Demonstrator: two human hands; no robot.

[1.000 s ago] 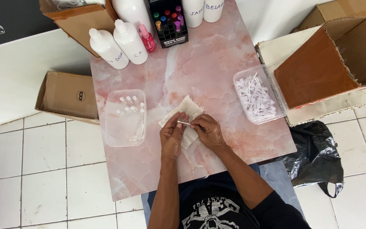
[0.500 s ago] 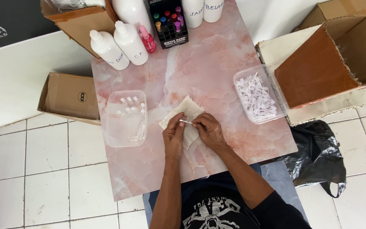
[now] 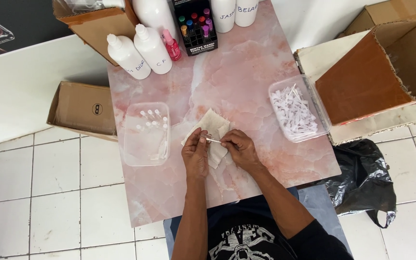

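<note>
Your left hand (image 3: 196, 155) and right hand (image 3: 239, 150) each pinched one end of the thin white plastic stick (image 3: 213, 140), lying left-right above the beige folded cloth (image 3: 211, 126).

Count, head view. Pink marbled surface (image 3: 246, 72): one. Clear plastic trays: two, the left tray (image 3: 146, 133) with small vials, the right tray (image 3: 298, 109) with white sticks, too many to count. Large white bottles (image 3: 151, 48): five in view. Small pink bottle (image 3: 172, 45): one. Cardboard boxes (image 3: 84, 108): four. Black bag (image 3: 362, 179): one. Tissue (image 3: 213, 126): one.
</note>
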